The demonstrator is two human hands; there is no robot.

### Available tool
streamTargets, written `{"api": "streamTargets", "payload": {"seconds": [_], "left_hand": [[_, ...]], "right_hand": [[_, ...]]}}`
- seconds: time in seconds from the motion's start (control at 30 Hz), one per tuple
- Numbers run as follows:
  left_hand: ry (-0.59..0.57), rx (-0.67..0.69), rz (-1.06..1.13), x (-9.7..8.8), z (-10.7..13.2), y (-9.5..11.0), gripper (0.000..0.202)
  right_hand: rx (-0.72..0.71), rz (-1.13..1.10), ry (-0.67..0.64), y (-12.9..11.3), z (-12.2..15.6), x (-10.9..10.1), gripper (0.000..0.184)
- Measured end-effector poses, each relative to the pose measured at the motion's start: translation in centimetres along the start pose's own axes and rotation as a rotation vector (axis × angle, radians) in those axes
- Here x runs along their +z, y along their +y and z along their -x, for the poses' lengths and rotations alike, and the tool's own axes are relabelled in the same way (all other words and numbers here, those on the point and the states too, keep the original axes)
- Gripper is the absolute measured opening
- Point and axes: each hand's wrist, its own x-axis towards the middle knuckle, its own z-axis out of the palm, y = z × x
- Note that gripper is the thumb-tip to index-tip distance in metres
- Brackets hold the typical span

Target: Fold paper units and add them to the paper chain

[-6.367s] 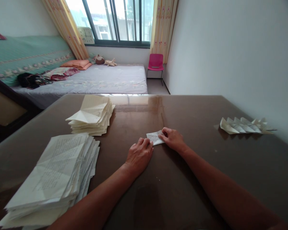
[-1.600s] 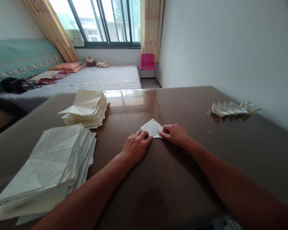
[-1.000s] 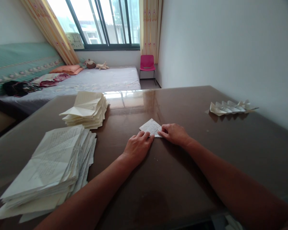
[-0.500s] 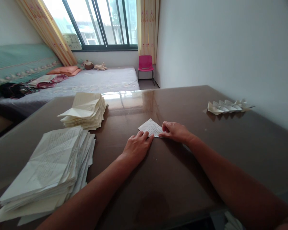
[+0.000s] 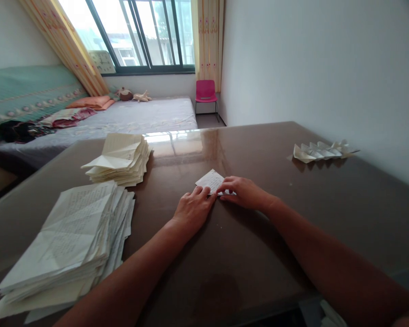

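A small folded paper [image 5: 210,179] covered in handwriting lies on the table, one corner pointing away from me. My left hand [image 5: 195,207] holds its near left part down, fingertips and thumb bent onto it. From the right, my right hand [image 5: 247,192] reaches over the paper; its fingers and thumb are closed at the near right edge. Its fingertips almost meet my left thumb. The fingers cover the paper's near side, so the fold beneath them is hidden.
On the brown glossy table [image 5: 177,277], a large stack of written sheets [image 5: 64,236] and a smaller cream stack [image 5: 121,156] stand at left. A row of folded paper pieces [image 5: 322,152] sits at far right. Beyond are a bed [image 5: 157,111] and a pink chair [image 5: 206,92].
My right hand has moved left along the paper's near edge, its fingers now over the paper and closer to my left thumb. My left hand stays in place.
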Motion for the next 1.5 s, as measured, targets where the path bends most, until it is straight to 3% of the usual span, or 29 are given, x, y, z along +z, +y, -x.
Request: {"api": "streamTargets", "payload": {"seconds": [0.27,0.47,0.6,0.7,0.83,1.03,1.13,1.3,1.5], "left_hand": [[0.082,-0.173,0.011,0.7,-0.2,-3.6,0.038],[0.023,-0.087,0.064,0.1,-0.5,-3.8,0.04],[-0.034,-0.032,0.106,-0.2,-0.5,-3.9,0.041],[0.0,-0.052,0.209,-0.1,-0.2,-4.3,0.047],[0.08,-0.078,0.449,0.1,0.1,-4.8,0.063],[0.06,-0.082,0.88,0.8,0.1,-4.6,0.071],[0.09,-0.033,0.807,1.1,0.1,-4.3,0.065],[0.186,0.019,0.468,0.5,0.1,-3.7,0.05],[0.114,0.115,0.207,-1.1,0.3,-2.8,0.024]], "right_hand": [[-0.077,0.386,-0.068,-2.4,-0.1,0.1,0.023],[-0.045,0.465,-0.034,-2.1,-0.4,0.3,0.016],[-0.028,0.439,-0.007,-1.0,-0.8,0.5,0.014],[-0.053,0.372,0.023,-0.2,-1.0,0.9,0.013],[-0.102,0.214,0.073,0.9,-1.1,1.1,0.016],[-0.105,0.025,0.121,2.5,-1.1,1.1,0.023],[-0.124,-0.011,0.119,2.7,-1.0,1.0,0.025],[-0.18,-0.053,0.125,2.6,-1.1,1.0,0.025],[-0.209,-0.076,0.131,1.8,-0.7,0.7,0.02]]}}
